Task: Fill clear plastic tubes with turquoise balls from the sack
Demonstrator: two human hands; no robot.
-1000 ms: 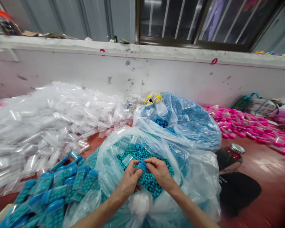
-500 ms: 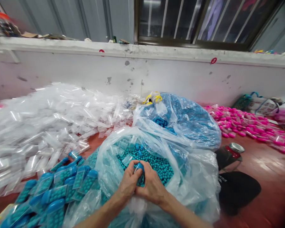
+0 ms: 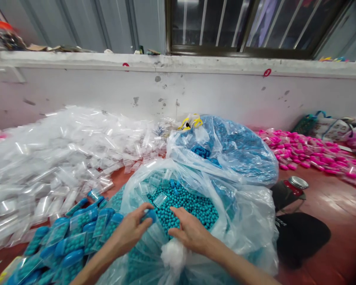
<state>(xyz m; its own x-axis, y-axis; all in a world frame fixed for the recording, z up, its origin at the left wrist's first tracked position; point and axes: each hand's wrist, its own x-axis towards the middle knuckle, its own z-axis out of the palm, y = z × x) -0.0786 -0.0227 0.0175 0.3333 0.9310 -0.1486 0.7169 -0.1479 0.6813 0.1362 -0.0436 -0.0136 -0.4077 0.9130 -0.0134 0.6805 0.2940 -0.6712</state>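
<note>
Closest to us, at the near edge of the big clear bag point(image 3: 249, 221), our left hand point(image 3: 127, 233) pinches a small blue-capped packet point(image 3: 150, 215) between thumb and fingertips, just over the bag's left rim. Our right hand point(image 3: 191, 235) lies beside it, fingers loosely spread on the teal beads point(image 3: 190, 202) and gripping nothing that we can see.

The bag stands open, heaped with these beads, with a few empty sleeves lying among them. We judge spilling to be the main risk. The film is slack and the heap stands high, so a hard press or a tug at the rim could send beads rolling onto the red floor point(image 3: 329, 206). The packet is held by a light pinch and could slip back into the heap.

Left of the bag lies a pile of filled packets point(image 3: 77, 237), each showing teal beads under a blue cap. Beyond them spreads a wide heap of empty clear sleeves point(image 3: 56, 158). Behind our bag sits a second bag point(image 3: 240, 150) of darker blue pieces, which we cannot make out. To the right stand a jar point(image 3: 296, 185) with a metal lid and, farther off by the wall, a spread of pink packets point(image 3: 308, 156).
</note>
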